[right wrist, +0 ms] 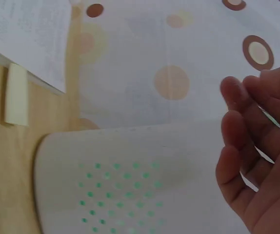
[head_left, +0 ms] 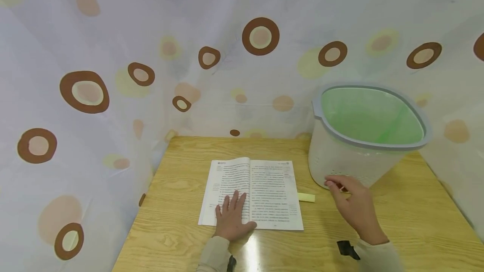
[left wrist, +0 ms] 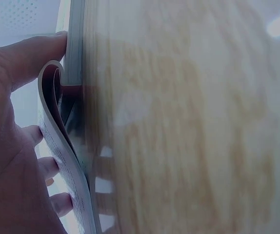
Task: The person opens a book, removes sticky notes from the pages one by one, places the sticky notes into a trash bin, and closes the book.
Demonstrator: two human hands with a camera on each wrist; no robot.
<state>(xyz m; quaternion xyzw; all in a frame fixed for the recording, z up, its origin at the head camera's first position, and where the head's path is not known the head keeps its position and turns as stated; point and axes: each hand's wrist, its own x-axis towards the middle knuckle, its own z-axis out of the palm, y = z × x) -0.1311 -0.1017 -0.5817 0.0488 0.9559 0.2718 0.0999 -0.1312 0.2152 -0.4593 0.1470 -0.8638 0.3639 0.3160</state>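
An open book (head_left: pixel 270 196) with printed pages lies on the wooden table. My left hand (head_left: pixel 231 221) rests on the lower part of its left page, fingers spread. In the left wrist view the fingers press the curved page block (left wrist: pixel 64 129), and the thumb touches the book's edge. A pale yellow paper strip (head_left: pixel 306 197) sticks out from the right side of the book. To the right of that strip, my right hand (head_left: pixel 353 205) hovers in front of the basket, its fingers loosely curled and thumb near the index finger. Nothing shows in its grasp.
A tall white plastic basket (head_left: pixel 340 158) with a grey rim, a green inside and small holes stands at the back right. A spotted curtain (head_left: pixel 227 83) hangs behind and at both sides of the wooden table (head_left: pixel 170 238).
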